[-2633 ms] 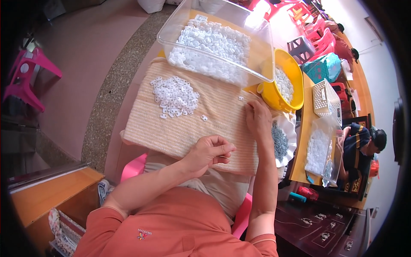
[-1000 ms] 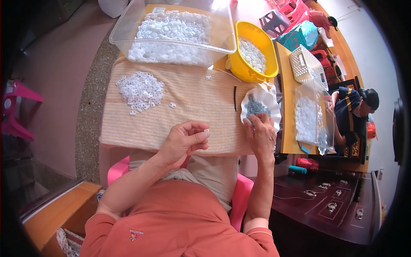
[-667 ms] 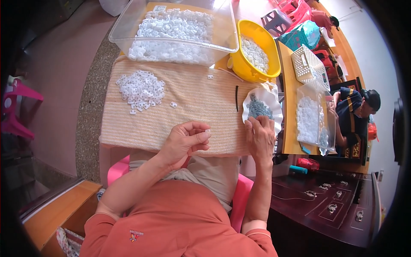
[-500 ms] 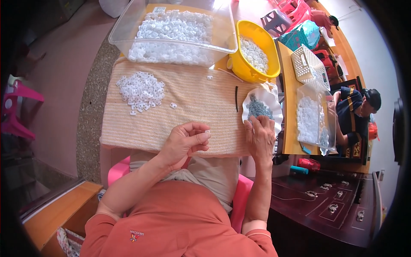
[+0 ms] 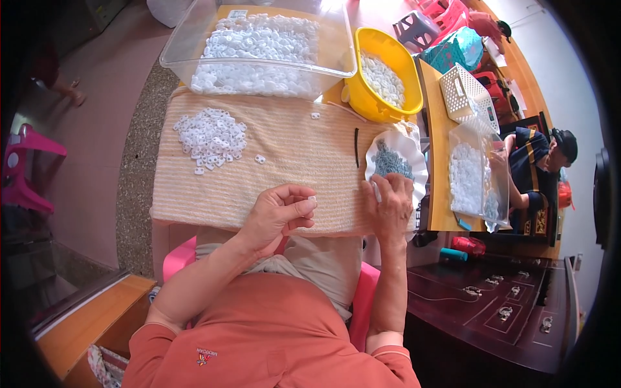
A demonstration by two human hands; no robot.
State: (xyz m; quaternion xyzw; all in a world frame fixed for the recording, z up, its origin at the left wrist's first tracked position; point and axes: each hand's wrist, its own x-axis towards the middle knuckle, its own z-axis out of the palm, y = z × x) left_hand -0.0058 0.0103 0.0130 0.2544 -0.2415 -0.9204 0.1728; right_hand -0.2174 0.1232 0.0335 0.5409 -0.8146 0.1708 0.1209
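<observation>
Over the near edge of the cloth-covered table, my left hand (image 5: 277, 218) is closed, pinching a small white plastic piece (image 5: 312, 200) between thumb and fingertips. My right hand (image 5: 391, 210) is at the near rim of a white wavy-edged dish (image 5: 419, 169), fingers curled and drawn together. Whatever its fingertips hold, if anything, is hidden. Many tiny grey-blue parts (image 5: 390, 160) lie in that dish, just beyond the fingers. A heap of small white pieces (image 5: 210, 134) with holes sits at the left of the cloth, and one loose white piece (image 5: 260, 159) lies beside it.
A large clear bin (image 5: 259, 67) of white pieces stands at the back, next to a yellow tub (image 5: 414, 84) of similar pieces. A thin black strip (image 5: 356, 147) lies left of the dish. At the right, a co-worker (image 5: 532, 158) sits by another clear box (image 5: 467, 132).
My right hand has shifted slightly left at the dish's near rim. My left hand keeps its pinch. A passer-by's leg has come into view at the far left.
</observation>
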